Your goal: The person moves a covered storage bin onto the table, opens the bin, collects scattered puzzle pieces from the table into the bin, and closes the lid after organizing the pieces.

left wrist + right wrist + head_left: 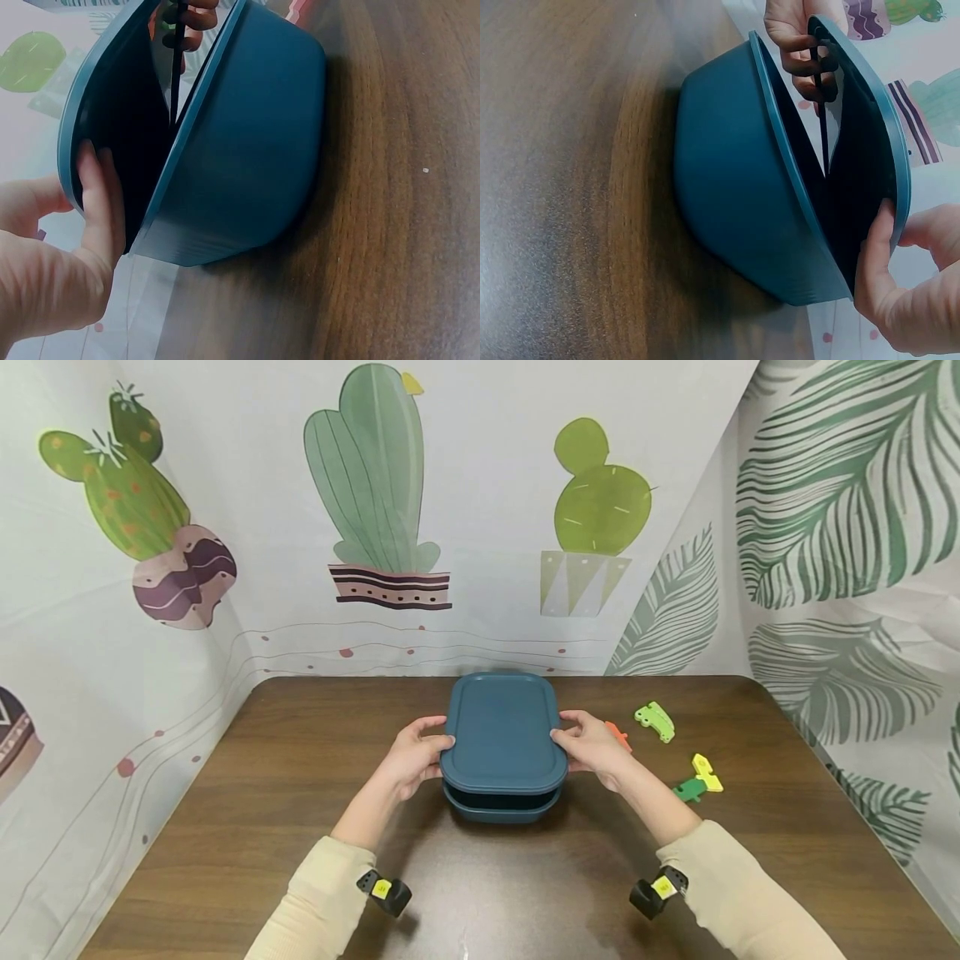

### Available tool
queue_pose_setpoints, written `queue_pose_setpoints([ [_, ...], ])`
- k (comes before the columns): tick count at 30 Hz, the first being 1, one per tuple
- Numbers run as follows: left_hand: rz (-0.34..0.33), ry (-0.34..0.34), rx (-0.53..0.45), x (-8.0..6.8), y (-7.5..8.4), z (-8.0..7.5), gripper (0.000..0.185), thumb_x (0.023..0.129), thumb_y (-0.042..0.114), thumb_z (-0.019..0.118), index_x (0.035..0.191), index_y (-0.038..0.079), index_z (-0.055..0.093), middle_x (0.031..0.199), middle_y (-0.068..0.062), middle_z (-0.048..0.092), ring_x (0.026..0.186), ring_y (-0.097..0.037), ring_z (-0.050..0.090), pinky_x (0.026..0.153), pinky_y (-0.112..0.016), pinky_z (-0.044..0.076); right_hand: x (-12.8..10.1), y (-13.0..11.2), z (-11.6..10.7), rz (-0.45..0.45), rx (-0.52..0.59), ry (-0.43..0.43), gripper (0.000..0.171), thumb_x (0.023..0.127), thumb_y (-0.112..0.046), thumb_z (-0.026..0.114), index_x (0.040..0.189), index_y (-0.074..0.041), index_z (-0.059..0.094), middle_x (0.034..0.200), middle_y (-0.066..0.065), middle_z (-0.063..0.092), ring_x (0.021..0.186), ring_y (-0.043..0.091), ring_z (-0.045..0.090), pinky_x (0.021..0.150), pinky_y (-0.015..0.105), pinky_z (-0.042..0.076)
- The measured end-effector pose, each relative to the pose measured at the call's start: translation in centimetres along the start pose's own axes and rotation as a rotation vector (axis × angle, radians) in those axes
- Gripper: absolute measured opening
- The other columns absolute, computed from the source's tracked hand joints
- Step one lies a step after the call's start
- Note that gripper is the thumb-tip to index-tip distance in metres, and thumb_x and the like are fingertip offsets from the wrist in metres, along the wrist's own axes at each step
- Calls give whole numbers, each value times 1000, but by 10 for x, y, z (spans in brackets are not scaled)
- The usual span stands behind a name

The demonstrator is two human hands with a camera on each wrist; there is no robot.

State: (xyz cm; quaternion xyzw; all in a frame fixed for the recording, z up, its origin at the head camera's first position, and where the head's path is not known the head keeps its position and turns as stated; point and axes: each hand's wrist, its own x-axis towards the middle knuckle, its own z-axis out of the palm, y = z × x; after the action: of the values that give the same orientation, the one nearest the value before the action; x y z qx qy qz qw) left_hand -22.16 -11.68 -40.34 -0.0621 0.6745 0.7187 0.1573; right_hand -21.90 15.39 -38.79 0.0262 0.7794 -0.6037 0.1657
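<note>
A dark blue lid is held tilted over a matching blue box, its near edge raised above the box's rim. My left hand pinches the lid's left edge, thumb on top and fingers underneath. On the opposite edge, my right hand grips it the same way. Both wrist views show a wedge-shaped gap between the lid and the box. The inside of the box is dark, and its contents are hidden.
To the right on the brown table lie a light green crocodile-shaped piece, a yellow piece and a dark green piece. An orange piece is partly hidden behind the right hand. A printed cloth hangs behind the table.
</note>
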Motion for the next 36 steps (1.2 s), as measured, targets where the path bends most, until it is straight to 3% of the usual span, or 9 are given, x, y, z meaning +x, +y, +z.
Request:
queue_pose_setpoints([
  [19, 18, 32, 29, -1, 1, 3, 48, 87, 2, 57, 132, 10, 41, 94, -8, 64, 63, -12, 61, 55, -24, 51, 0, -1, 3, -8, 23, 13, 54, 95, -12, 47, 141, 2, 22, 108, 21, 53, 76, 12, 62, 75, 35, 56],
  [36, 42, 29, 52, -2, 1, -1, 49, 86, 2, 57, 132, 12, 42, 90, -7, 61, 62, -14, 61, 55, -27, 52, -5, -6, 5, -54, 12, 15, 53, 95, -11, 47, 141, 0, 22, 106, 20, 54, 72, 11, 62, 69, 31, 56],
])
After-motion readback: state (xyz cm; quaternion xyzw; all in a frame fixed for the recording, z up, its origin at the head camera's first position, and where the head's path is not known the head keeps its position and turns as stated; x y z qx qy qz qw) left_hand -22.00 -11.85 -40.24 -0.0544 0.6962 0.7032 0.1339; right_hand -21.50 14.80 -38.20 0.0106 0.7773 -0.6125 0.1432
